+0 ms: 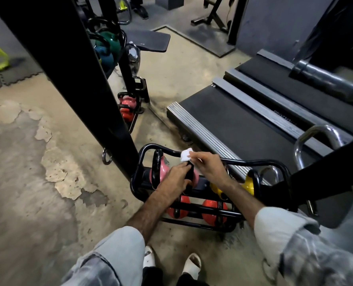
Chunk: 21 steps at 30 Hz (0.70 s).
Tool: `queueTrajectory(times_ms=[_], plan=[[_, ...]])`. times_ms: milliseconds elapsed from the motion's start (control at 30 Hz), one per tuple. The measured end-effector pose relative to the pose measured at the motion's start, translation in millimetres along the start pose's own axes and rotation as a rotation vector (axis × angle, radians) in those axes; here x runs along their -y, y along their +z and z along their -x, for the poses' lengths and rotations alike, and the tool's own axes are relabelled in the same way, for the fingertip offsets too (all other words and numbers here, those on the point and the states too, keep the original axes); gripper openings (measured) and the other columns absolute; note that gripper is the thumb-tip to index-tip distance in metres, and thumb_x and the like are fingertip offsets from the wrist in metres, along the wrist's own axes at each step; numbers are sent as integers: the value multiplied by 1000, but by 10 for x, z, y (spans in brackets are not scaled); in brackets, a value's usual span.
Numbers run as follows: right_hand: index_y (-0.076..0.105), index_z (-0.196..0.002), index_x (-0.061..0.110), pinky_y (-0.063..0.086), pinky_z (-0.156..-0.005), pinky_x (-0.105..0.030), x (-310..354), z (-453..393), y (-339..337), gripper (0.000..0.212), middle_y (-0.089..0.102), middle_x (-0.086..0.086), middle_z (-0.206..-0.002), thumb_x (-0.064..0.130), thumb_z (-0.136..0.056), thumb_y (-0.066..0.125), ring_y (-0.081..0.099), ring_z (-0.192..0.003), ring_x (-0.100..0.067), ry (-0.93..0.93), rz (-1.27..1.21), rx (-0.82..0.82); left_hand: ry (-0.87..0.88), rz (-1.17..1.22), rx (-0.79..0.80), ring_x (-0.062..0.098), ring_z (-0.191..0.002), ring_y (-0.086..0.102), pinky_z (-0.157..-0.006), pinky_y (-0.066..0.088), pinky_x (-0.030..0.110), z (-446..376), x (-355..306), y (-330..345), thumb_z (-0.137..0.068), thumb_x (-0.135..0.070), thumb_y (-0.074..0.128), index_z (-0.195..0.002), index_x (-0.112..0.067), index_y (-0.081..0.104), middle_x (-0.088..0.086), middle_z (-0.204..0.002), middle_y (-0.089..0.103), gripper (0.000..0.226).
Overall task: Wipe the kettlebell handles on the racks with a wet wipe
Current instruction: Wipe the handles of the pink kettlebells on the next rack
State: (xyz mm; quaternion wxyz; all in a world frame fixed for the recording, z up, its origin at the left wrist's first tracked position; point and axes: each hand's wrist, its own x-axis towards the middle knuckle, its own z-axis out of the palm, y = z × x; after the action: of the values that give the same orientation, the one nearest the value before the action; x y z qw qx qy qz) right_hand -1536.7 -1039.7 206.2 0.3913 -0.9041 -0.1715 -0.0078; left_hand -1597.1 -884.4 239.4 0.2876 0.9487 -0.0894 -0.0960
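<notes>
Both forearms reach forward and down from rolled pale sleeves. The left hand (177,175) curls its fingers round something dark, knuckles up. Just beyond and to its right, the right hand (209,166) pinches something white between thumb and fingertips.

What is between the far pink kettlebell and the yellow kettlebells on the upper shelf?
In the head view, a second pink kettlebell: the left hand grips its black handle.
</notes>
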Motion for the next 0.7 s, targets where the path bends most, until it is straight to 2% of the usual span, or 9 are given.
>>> queueTrajectory(times_ms=[67,133,167,233,367,433,533,600,700], plan=[[78,-98,21,43,-73,-16,-4,69,31,17,68,6,-85,17,-82,76,58,-84,-13,-7,32,-97,16,12,-12,23,-114,55,-99,35,21,1,3,-11,-72,-6,71,-122,-6,59,8,-126,59,51],[79,-90,17,44,-73,-17,0,-20,19,13,71,5,-80,12,-78,78,63,-78,-18,-27,44,-130,19,13,-9,23,-122,51,-104,32,20,-7,-3,-6,-74,-8,72,-128,-6,55,7,-138,52,57],[78,-88,14,42,-74,-11,6,-92,16,12,74,1,-83,10,-78,77,66,-78,-19,-25,49,-129,12,6,0,21,-128,46,-108,28,19,-15,0,-4,-75,-10,73,-133,-6,52,7,-145,45,62],[77,-96,12,36,-72,-1,32,-231,-14,15,74,-3,-93,8,-84,70,68,-85,-17,55,26,-41,-2,-6,22,19,-136,38,-113,22,18,-23,9,1,-76,-14,75,-138,-7,46,7,-151,35,69],[72,-113,17,40,-80,-6,-60,-323,-44,34,71,-1,-112,1,-94,49,64,-103,-12,186,8,207,-5,-11,29,18,-135,39,-114,28,24,-34,30,0,-75,-17,77,-138,-8,46,6,-151,34,71],[72,-112,14,44,-84,-7,-35,-264,-53,37,71,-3,-113,-7,-90,50,65,-104,-15,91,-29,175,3,-9,22,19,-133,41,-113,28,22,-30,39,2,-75,-15,76,-137,-8,47,5,-151,36,69],[71,-103,11,54,-85,-26,-33,-177,-14,44,71,-2,-107,-19,-74,56,68,-98,-17,-224,-65,179,51,14,2,20,-126,49,-109,36,24,-22,49,-7,-74,-10,74,-135,-11,49,-1,-147,42,65],[69,-102,13,54,-81,-26,-38,-218,-45,40,71,2,-102,-15,-76,61,68,-93,-13,-262,-19,244,55,21,2,20,-124,50,-108,38,27,-16,43,-5,-74,-10,74,-134,-12,50,-2,-148,41,64],[71,-104,16,50,-81,-22,-9,-361,-68,30,72,1,-101,-3,-83,62,65,-92,-10,-173,82,344,36,0,7,20,-129,46,-110,33,25,-25,41,12,-75,-14,75,-135,-10,50,1,-152,35,64]])
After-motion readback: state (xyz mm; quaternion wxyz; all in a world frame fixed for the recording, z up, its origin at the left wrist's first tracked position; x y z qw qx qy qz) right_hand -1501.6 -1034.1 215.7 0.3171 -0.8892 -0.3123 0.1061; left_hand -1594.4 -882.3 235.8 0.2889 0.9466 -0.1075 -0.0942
